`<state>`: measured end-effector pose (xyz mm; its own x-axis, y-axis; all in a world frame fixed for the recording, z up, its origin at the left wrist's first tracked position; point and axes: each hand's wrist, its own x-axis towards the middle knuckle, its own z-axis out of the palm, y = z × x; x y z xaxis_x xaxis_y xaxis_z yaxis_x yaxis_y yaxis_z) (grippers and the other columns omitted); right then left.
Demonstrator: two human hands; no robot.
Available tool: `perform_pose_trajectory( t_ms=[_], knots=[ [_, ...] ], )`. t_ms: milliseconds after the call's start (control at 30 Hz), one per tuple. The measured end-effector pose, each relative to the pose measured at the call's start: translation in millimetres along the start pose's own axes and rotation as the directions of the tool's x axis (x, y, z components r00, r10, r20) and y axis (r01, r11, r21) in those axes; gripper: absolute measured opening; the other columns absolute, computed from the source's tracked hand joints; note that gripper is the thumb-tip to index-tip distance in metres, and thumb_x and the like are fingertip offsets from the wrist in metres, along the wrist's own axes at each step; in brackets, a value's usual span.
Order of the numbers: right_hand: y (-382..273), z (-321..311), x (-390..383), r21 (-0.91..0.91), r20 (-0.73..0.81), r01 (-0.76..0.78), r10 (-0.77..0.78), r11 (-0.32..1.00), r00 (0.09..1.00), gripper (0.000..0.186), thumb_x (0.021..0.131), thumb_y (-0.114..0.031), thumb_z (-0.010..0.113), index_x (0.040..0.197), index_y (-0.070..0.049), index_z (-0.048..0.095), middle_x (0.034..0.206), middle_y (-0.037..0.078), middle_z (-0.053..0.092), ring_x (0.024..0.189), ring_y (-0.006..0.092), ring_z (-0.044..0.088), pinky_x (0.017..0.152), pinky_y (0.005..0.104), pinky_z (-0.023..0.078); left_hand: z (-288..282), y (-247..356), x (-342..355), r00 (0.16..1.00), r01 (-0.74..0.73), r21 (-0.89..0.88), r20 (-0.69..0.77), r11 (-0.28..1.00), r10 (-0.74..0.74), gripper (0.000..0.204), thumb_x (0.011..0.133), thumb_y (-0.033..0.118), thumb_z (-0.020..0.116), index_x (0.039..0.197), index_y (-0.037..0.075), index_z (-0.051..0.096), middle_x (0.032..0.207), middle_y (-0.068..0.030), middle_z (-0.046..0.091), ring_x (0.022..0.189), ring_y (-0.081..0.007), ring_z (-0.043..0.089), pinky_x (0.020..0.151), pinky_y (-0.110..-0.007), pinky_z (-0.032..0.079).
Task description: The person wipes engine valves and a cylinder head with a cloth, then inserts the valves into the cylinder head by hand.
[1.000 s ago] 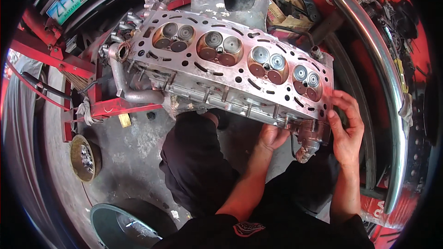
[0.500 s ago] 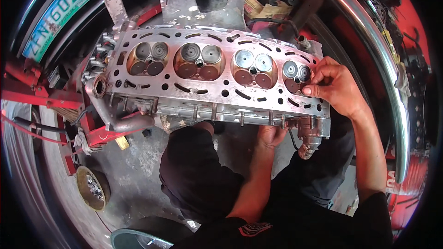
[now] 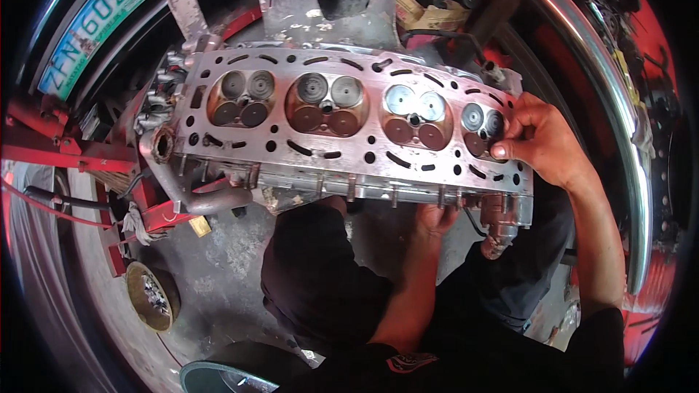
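Observation:
An aluminium cylinder head [image 3: 371, 65] lies across the view, combustion face up, with valve discs in its chambers. My right hand [image 3: 542, 135] is on its right-end chamber [image 3: 480, 124], fingers curled and thumb at the lower valves; anything between the fingertips is hidden. My left hand [image 3: 437, 220] reaches beneath the near edge, fingers bent and partly hidden by studs and the casting, so its hold is unclear. A metal pipe [image 3: 204, 200] runs from the left end, and a metal housing [image 3: 506, 211] hangs at the right end.
A red steel frame [image 3: 65, 153] stands left beside a car bumper with a plate. A mottled metal bracket [image 3: 284, 0] rises behind. A chrome bar [image 3: 611, 73] runs down the right. A bowl of small parts [image 3: 149, 298] and dark tub [image 3: 218, 378] sit on the floor [image 3: 218, 262].
My right hand has risen from the right edge onto the end chamber, its fingers curling. My left hand remains underneath. The view has shifted and the cylinder head now appears more level.

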<state>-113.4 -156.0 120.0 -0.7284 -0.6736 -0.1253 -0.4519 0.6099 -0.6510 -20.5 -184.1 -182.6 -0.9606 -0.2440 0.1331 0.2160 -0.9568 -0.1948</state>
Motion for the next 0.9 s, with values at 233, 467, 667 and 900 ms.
perform_pose_trajectory(
  t_ms=[233,467,667,900],
  knots=[
    [1,-4,-4,-0.012,-0.008,-0.008,0.008,1.000,1.000,0.025,0.063,-0.009,0.088,0.067,0.000,0.065,0.080,0.003,0.054,0.076,0.0136,0.054,0.067,0.0290,0.042,10,-14,3,1.000,0.023,-0.103,-0.005,0.994,-0.024,0.053,0.094,0.038,0.057,0.138,0.010,0.045,0.137,-0.0058,0.052,0.124,-0.0236,0.051,0.104,-0.044,0.042],
    [1,-2,0,0.001,0.022,-0.014,0.014,1.000,1.000,0.024,0.065,-0.006,0.087,0.069,0.000,0.064,0.083,0.002,0.053,0.072,0.0105,0.053,0.062,0.0264,0.042,12,-15,4,0.998,-0.038,-0.031,-0.053,0.999,0.036,0.052,0.094,0.035,0.058,0.138,0.011,0.045,0.137,-0.0057,0.052,0.124,-0.0234,0.051,0.105,-0.045,0.042],
    [0,-3,-1,-0.004,0.019,-0.032,0.032,0.999,0.999,0.024,0.065,-0.006,0.087,0.068,0.000,0.064,0.084,0.003,0.053,0.074,0.0103,0.054,0.063,0.0260,0.043,26,-17,5,0.993,-0.073,-0.033,-0.096,0.997,0.070,0.050,0.095,0.035,0.057,0.137,0.011,0.046,0.135,-0.0053,0.053,0.123,-0.0231,0.052,0.105,-0.045,0.042],
    [6,-2,0,-0.019,0.004,-0.002,0.002,1.000,1.000,0.024,0.065,-0.008,0.087,0.067,-0.001,0.064,0.083,0.004,0.053,0.075,0.0132,0.054,0.066,0.0286,0.043,22,-16,8,0.993,-0.075,-0.016,-0.088,0.997,0.074,0.053,0.093,0.041,0.057,0.136,0.012,0.047,0.135,-0.0054,0.054,0.123,-0.0239,0.052,0.104,-0.045,0.043]
  ],
)
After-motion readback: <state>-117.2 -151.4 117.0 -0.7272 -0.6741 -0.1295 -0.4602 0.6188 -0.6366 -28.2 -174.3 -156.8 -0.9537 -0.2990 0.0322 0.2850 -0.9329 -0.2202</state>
